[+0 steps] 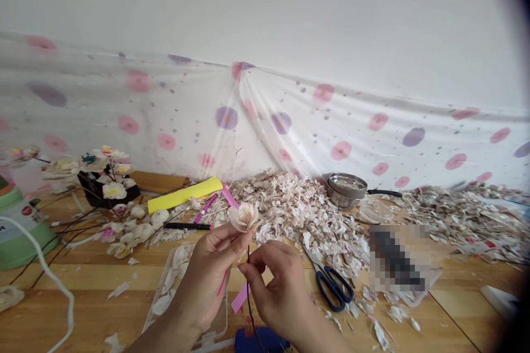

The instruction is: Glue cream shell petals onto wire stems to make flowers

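Observation:
A pale handmade flower (245, 216) with cream petals stands upright on a thin dark stem (249, 306). My left hand (209, 267) is closed around the flower's base, the bloom rising above the fingertips. Just below, my right hand (277, 281) pinches with thumb and index finger at the stem. A pink paper strip (240, 299) shows between my hands, and a thin red strip sticks out beside my left palm. Under my left forearm lies a clear plastic tray (155, 300) of loose petals, partly hidden. A blue object (260, 341) sits beneath the stem.
Navy-handled scissors (331, 285) lie right of my hands. Behind spreads a large petal heap (290, 204), with metal bowls (346, 190) beside it. A yellow roll (185, 194), a black pen (188, 226) and finished flowers (114, 190) are leftward. A white cable (52, 276) crosses the left edge.

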Demonstrator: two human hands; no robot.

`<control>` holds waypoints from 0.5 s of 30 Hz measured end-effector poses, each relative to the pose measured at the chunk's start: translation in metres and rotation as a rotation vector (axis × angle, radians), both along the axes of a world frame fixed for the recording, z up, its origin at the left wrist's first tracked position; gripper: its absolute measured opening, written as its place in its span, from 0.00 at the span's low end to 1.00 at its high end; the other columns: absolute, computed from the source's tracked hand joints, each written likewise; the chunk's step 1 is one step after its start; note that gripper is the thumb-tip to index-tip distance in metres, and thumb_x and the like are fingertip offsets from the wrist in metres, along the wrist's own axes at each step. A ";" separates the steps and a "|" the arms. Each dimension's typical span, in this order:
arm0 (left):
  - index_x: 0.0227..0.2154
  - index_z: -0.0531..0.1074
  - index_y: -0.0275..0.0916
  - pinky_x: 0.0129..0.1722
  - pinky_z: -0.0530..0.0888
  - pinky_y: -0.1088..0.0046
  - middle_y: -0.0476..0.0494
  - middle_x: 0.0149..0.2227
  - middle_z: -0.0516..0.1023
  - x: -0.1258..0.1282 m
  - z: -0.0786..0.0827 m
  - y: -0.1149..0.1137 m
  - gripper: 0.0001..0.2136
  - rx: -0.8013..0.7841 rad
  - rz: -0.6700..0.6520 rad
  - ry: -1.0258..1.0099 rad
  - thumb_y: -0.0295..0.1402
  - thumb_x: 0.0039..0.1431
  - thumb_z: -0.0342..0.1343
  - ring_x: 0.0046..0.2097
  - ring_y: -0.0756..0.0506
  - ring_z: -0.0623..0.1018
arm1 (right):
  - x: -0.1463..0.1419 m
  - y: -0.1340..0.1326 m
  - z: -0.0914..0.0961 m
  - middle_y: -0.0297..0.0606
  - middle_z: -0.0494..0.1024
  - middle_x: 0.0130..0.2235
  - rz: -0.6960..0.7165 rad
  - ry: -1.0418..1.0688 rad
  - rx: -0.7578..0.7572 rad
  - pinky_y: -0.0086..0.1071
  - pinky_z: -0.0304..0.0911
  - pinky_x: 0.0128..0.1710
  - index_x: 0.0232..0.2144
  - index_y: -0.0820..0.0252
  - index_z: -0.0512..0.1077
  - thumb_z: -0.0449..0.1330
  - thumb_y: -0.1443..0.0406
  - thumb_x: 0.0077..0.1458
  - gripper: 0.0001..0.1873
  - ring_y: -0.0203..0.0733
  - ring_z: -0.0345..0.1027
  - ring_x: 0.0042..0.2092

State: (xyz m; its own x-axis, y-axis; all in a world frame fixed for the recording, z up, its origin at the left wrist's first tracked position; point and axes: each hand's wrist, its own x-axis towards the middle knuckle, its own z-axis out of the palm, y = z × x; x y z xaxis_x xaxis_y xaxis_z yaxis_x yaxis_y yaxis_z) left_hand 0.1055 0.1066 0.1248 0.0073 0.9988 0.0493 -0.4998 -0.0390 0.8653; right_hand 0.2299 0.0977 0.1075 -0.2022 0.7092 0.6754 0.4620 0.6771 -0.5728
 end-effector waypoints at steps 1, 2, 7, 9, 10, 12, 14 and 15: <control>0.27 0.81 0.41 0.35 0.68 0.82 0.51 0.26 0.79 0.000 0.000 0.000 0.07 0.004 -0.003 0.001 0.35 0.43 0.70 0.35 0.51 0.74 | 0.000 0.000 0.000 0.30 0.70 0.21 -0.006 -0.009 0.002 0.26 0.51 0.28 0.22 0.59 0.65 0.59 0.69 0.51 0.09 0.33 0.62 0.25; 0.28 0.81 0.42 0.36 0.68 0.82 0.51 0.27 0.79 0.000 0.001 -0.001 0.07 0.010 -0.006 0.003 0.35 0.43 0.70 0.35 0.51 0.74 | -0.001 0.000 0.000 0.30 0.70 0.21 -0.014 -0.018 0.002 0.26 0.51 0.28 0.21 0.59 0.64 0.59 0.70 0.51 0.10 0.32 0.62 0.25; 0.30 0.81 0.43 0.40 0.69 0.79 0.51 0.28 0.80 0.000 0.000 -0.002 0.07 0.036 -0.017 0.016 0.35 0.44 0.69 0.39 0.48 0.75 | -0.001 0.002 -0.002 0.29 0.67 0.19 -0.048 -0.062 -0.002 0.26 0.49 0.27 0.19 0.59 0.60 0.59 0.70 0.51 0.13 0.32 0.60 0.24; 0.29 0.81 0.42 0.40 0.69 0.78 0.50 0.28 0.80 0.000 -0.002 -0.002 0.07 0.033 -0.016 0.025 0.34 0.45 0.69 0.38 0.48 0.75 | -0.001 0.003 -0.003 0.29 0.66 0.19 -0.063 -0.082 0.003 0.26 0.48 0.27 0.18 0.59 0.59 0.58 0.69 0.51 0.14 0.32 0.59 0.23; 0.29 0.81 0.42 0.40 0.69 0.78 0.50 0.28 0.80 0.000 -0.002 -0.002 0.07 0.032 -0.017 0.028 0.34 0.45 0.69 0.38 0.48 0.75 | 0.000 0.003 -0.003 0.28 0.65 0.19 -0.069 -0.090 0.007 0.27 0.48 0.26 0.18 0.59 0.58 0.58 0.69 0.51 0.14 0.32 0.58 0.23; 0.29 0.81 0.43 0.40 0.69 0.78 0.51 0.29 0.80 0.000 -0.003 -0.002 0.07 0.041 -0.023 0.023 0.34 0.45 0.68 0.37 0.48 0.75 | 0.000 0.004 -0.002 0.28 0.64 0.18 -0.077 -0.096 0.019 0.27 0.47 0.26 0.18 0.59 0.57 0.58 0.69 0.50 0.14 0.32 0.58 0.23; 0.29 0.81 0.44 0.41 0.69 0.78 0.51 0.29 0.80 0.000 -0.004 -0.002 0.07 0.059 -0.025 0.011 0.34 0.44 0.69 0.37 0.49 0.75 | 0.001 0.004 -0.001 0.28 0.63 0.18 -0.086 -0.093 0.028 0.27 0.46 0.26 0.18 0.59 0.57 0.57 0.69 0.50 0.14 0.32 0.57 0.23; 0.29 0.81 0.44 0.41 0.69 0.78 0.51 0.29 0.80 0.000 -0.004 -0.001 0.07 0.065 -0.020 0.005 0.34 0.44 0.69 0.37 0.49 0.75 | 0.001 0.004 0.000 0.28 0.63 0.18 -0.089 -0.089 0.028 0.27 0.46 0.26 0.18 0.59 0.57 0.57 0.69 0.50 0.14 0.32 0.57 0.23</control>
State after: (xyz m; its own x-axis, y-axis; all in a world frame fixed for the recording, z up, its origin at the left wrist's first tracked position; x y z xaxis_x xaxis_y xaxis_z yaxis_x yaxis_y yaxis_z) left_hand 0.1059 0.1052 0.1209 0.0273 0.9931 0.1136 -0.4963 -0.0852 0.8640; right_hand 0.2307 0.1017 0.1074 -0.1988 0.7080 0.6777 0.5692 0.6463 -0.5083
